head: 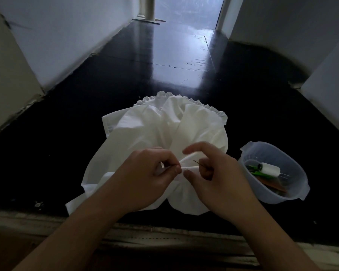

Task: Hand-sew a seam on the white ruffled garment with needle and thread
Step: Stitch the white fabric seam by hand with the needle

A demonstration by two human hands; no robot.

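- Nearest, two bare hands work over one white ruffled garment [157,132], which lies bunched on the dark floor [164,71] just past the pale near sill [125,231].
- The left hand [145,178] pinches a folded edge of the cloth between thumb and curled fingers.
- The right hand [213,177] has fingers curled round a thin dark needle [198,163]; its index finger is lifted.
- Right of the garment stands one translucent bowl [299,177] holding one white thread spool [269,169], green items and something brown; no writing is legible.

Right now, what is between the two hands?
In the head view, a folded white edge of the garment and the dark needle lie between the left hand and right hand.
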